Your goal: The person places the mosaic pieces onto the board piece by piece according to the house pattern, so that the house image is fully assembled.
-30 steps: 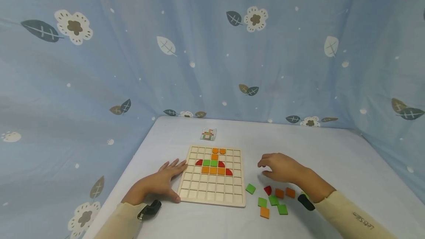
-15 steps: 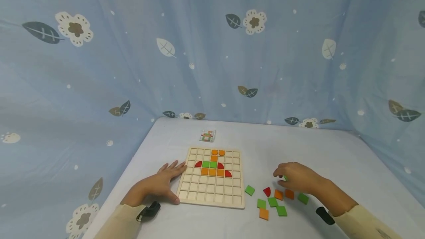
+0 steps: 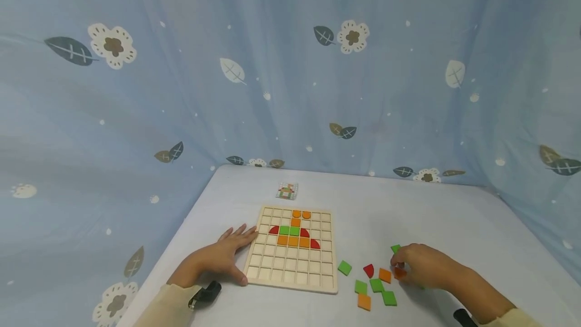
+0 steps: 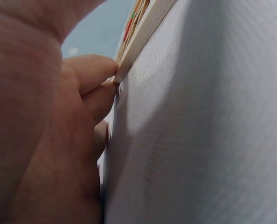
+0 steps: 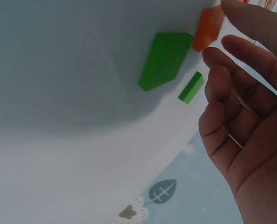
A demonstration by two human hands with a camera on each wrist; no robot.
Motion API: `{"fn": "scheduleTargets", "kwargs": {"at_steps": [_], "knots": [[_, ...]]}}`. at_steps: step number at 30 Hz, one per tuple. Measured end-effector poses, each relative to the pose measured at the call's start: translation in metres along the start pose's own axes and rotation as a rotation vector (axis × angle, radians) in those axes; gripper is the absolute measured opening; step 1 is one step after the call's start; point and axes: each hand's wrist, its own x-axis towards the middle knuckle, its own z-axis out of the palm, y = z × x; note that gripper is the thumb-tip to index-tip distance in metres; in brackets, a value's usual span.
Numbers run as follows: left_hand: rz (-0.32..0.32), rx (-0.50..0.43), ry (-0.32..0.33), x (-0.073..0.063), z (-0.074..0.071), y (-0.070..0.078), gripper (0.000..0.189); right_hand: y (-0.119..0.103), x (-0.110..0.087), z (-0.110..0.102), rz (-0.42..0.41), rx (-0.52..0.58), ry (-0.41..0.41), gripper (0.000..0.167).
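Observation:
A wooden grid board (image 3: 290, 271) lies on the white table with orange, green and red tiles set in several of its cells. My left hand (image 3: 229, 254) rests at its left edge, fingers spread; in the left wrist view, fingertips (image 4: 108, 70) meet the board's side. To the right, my right hand (image 3: 424, 265) reaches down over an orange tile (image 5: 208, 29), partly covering it. The right wrist view has the thumb and loosely bent fingers right beside that tile. One green tile (image 5: 166, 60) lies under the palm; another green tile (image 3: 396, 249) lies just beyond the fingers.
Between board and right hand lie several loose tiles: green tiles (image 3: 376, 285), orange tiles (image 3: 364, 302) and a red quarter-round (image 3: 369, 270). A small card with a coloured grid picture (image 3: 287, 191) sits behind the board. A blue patterned curtain (image 3: 272, 90) closes off the back.
My right hand has moved right and down toward the near side, from above the table onto the orange tile. My left hand stays at the board. The head view has shifted slightly.

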Motion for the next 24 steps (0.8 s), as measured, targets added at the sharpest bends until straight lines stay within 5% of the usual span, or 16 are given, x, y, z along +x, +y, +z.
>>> {"fn": "scheduleTargets", "kwargs": {"at_steps": [14,24], "knots": [[-0.026,-0.021,-0.006,-0.002,0.004,0.0,0.124,-0.004,0.006,0.0,0.026,-0.028,0.023,0.023],[-0.034,-0.013,-0.002,-0.001,0.004,-0.002,0.124,-0.022,0.028,-0.011,-0.109,-0.043,0.093,0.017]]}}
